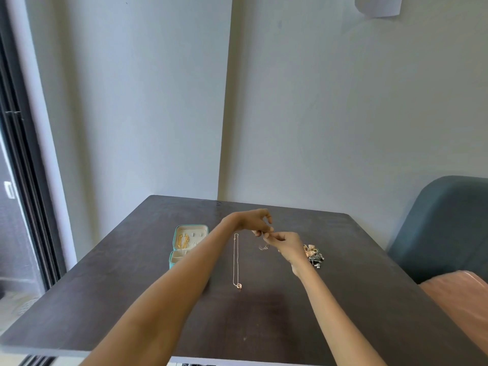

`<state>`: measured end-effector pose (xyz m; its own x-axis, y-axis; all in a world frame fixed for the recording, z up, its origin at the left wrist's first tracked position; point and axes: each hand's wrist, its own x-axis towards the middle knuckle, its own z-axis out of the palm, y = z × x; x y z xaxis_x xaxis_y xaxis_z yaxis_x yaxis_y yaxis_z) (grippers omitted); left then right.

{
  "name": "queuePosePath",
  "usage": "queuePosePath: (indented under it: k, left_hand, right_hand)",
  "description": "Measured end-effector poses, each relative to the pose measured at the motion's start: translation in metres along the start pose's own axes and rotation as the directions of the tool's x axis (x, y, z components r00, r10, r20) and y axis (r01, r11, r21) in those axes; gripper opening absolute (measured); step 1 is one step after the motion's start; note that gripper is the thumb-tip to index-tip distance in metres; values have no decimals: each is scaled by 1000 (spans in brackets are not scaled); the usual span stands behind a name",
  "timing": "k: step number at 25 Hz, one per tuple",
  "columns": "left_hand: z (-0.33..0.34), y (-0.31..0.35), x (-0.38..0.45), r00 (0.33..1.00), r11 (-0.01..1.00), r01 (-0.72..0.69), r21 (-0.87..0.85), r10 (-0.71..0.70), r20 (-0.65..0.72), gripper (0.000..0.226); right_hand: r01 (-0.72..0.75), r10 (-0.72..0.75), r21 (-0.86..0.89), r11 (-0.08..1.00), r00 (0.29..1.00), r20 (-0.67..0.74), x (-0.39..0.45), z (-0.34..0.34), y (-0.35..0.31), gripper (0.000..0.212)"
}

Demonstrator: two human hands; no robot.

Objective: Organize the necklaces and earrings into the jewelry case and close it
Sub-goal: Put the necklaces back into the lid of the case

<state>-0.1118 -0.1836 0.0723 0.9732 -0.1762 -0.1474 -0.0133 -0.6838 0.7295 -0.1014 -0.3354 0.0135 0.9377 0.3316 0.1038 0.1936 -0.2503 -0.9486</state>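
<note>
Dark table (343, 299), open teal case (188, 243) left, rose necklace (236, 260) laid straight, jewelry pile (313, 253) right, left hand (250, 220) and right hand (286, 243) pinching a thin chain (264, 247) above the table

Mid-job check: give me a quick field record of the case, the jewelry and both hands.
case: teal jewelry case, open, on the table left of the hands
in case: gold piece against the lid lining
loose necklace: rose-gold chain stretched out on the table, pendant at near end
pile: mixed jewelry heap right of the hands
left hand: pinching a thin chain
right hand: pinching the same chain, fingertips meeting the left's
</note>
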Motion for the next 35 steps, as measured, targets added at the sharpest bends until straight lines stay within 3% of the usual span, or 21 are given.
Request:
queuePosePath:
  k: [4,11,18,22,25,29,35]
  left_hand:
    - [-4,-5,-4,1000,985,-9,-173,11,15,21]
    - [-1,-7,-2,994,918,-86,-388,52,-97,19]
    - [7,-12,-1,986,905,-151,-398,109,-126,17]
    - [8,-15,-2,979,899,-183,-397,131,-154,20]
    - [7,-17,-4,973,897,-206,-390,146,-179,19]
    - [10,-20,-7,968,896,-233,-378,174,-183,19]
    - [8,-27,-9,956,874,-271,-404,197,-217,19]
  right_hand:
    - [-67,71,90,994,996,-45,-4,-2,0,21]
    - [-156,168,193,969,984,-52,-8,-3,13,20]
    - [-82,74,102,991,994,79,-8,-6,8,25]
    - [9,-12,119,993,1000,29,-1,-14,-6,31]
    - [55,-63,86,995,994,89,2,-19,-20,38]
    - [68,-63,-40,997,989,134,1,-20,-28,39]
    - [61,-44,-95,994,983,181,2,-18,-33,34]
